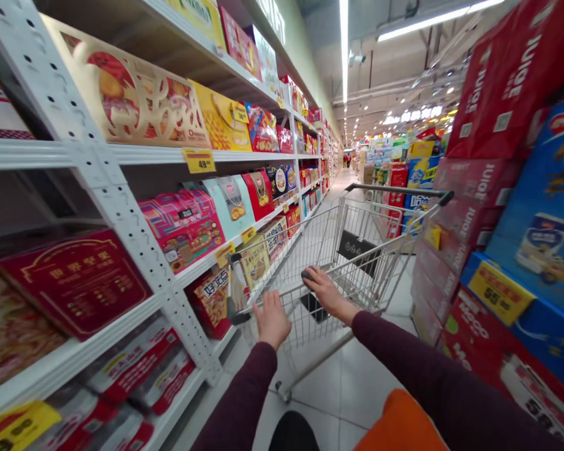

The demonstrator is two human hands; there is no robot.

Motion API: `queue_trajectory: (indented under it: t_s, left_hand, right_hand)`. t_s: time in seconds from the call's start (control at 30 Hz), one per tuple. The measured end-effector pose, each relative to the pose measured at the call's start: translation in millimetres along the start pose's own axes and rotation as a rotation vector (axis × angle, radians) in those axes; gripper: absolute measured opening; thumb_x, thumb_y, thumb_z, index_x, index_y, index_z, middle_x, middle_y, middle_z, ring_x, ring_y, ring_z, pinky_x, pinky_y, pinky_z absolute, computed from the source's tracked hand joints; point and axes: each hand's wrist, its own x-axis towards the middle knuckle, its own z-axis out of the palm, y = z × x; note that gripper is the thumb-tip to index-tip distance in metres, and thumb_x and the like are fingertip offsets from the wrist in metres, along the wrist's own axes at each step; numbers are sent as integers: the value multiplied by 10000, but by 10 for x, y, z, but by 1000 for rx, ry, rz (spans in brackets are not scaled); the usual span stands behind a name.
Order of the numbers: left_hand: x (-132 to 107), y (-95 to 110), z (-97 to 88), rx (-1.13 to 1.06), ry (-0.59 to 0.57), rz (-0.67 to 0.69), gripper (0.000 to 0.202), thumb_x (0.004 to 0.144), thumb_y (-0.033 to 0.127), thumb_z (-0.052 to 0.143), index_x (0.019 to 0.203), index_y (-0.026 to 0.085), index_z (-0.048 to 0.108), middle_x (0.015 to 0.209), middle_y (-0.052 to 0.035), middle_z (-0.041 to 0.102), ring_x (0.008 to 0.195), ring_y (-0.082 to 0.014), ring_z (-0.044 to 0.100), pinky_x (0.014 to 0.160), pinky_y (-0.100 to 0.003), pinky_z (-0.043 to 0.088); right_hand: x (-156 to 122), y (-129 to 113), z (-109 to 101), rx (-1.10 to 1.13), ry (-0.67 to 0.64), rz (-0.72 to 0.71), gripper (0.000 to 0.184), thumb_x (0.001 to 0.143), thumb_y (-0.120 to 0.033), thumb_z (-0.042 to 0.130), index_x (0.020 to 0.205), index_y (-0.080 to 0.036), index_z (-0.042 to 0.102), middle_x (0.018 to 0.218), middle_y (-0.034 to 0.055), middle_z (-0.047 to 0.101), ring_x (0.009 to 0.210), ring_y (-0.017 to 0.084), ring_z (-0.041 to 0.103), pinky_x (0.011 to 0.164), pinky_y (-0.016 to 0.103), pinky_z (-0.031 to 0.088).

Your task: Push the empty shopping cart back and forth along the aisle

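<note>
A wire shopping cart [329, 241] stands at an angle across the aisle floor, its basket bare in the parts that show. At the cart's near end my left hand [272, 321] has its fingers over the top rim, close to the left corner bumper. My right hand [328, 293] is closed round the dark corner piece on the right of the same rim. The cart's dark handle bar [399, 189] is at the far end, away from both hands. A dark panel [357, 252] hangs on the basket's far side.
White shelving [131, 241] runs along the left with boxed gifts, such as a pink box [183, 225] and a dark red box [75, 282]. Stacked juice boxes [455, 219] and blue cartons [540, 219] crowd the right. A tiled aisle [345, 181] stretches ahead, with people far off.
</note>
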Motion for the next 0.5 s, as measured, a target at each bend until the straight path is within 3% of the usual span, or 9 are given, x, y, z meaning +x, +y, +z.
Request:
queue_trajectory:
  t_s: [0.07,0.13,0.2,0.37,0.43,0.5]
  left_hand:
    - [-39,88,-41,-20,-40,41,768,699,228,484,1417,92,250,1505,-154,244,1401,-272,183,1122,-540,119]
    - [-79,96,-95,-40,-82,102,769,708,256,500,1417,101,247,1509,-150,231,1402,-268,182,1125,-538,105]
    - [-124,4,-139,-37,-106,128,765,715,275,511,1414,104,251,1513,-149,221,1403,-269,179,1126,-542,94]
    - [-246,-375,-112,44,-159,27,788,695,242,521,1411,79,233,1519,-180,174,1408,-284,151,1108,-579,95]
    - [-272,-405,-67,58,-155,31,795,684,209,514,1412,70,224,1520,-182,163,1409,-280,148,1109,-574,100]
    - [-275,-332,-32,56,-136,49,798,680,187,508,1413,61,220,1520,-186,160,1410,-278,141,1113,-564,101]
  right_hand:
    - [65,-278,128,48,-65,-54,394,861,-58,426,1189,-198,596,1385,108,458,1347,233,295,1055,492,333]
    - [87,-371,154,68,-106,-82,399,860,-56,418,1191,-192,592,1377,117,465,1338,238,311,1039,502,348]
    - [67,-262,85,58,-106,-56,413,843,-32,403,1173,-177,604,1359,130,481,1325,245,334,1032,506,356]
    - [-41,300,-172,-6,-20,103,447,810,4,357,1119,-157,637,1324,137,510,1319,259,341,1041,507,351]
    - [-69,329,-183,-5,-10,118,441,814,-4,355,1108,-162,644,1320,130,514,1322,262,336,1042,517,348]
    - [-96,176,-120,11,-17,98,417,823,-16,369,1096,-162,649,1320,124,517,1321,261,339,1043,510,350]
